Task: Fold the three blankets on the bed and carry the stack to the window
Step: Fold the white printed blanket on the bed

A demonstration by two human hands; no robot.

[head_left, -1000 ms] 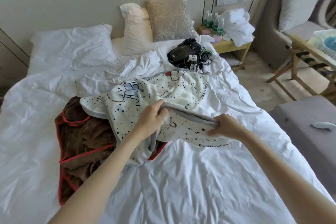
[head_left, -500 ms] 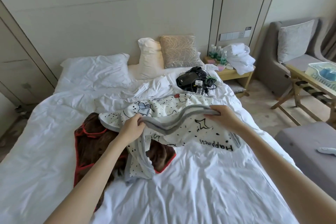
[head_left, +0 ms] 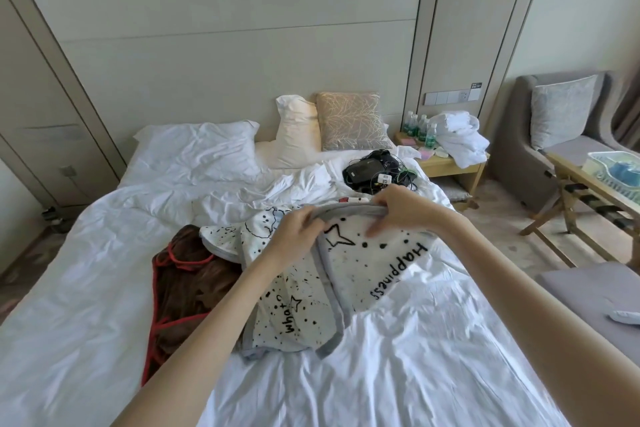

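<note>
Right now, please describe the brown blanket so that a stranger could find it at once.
Look at the white bed. On its left half, just left of the spotted white blanket, lies a crumpled brown blanket. Only it is dark brown with a red edge.

both bare arms reach forward from the lower edge, forearms drawing together. the left grip (head_left: pixel 298 231) is curled, pinching the grey hem of the spotted blanket (head_left: pixel 367 274). the right grip (head_left: pixel 403 206), just beside it and slightly higher, pinches the same hem, fingers bent downward.
</note>
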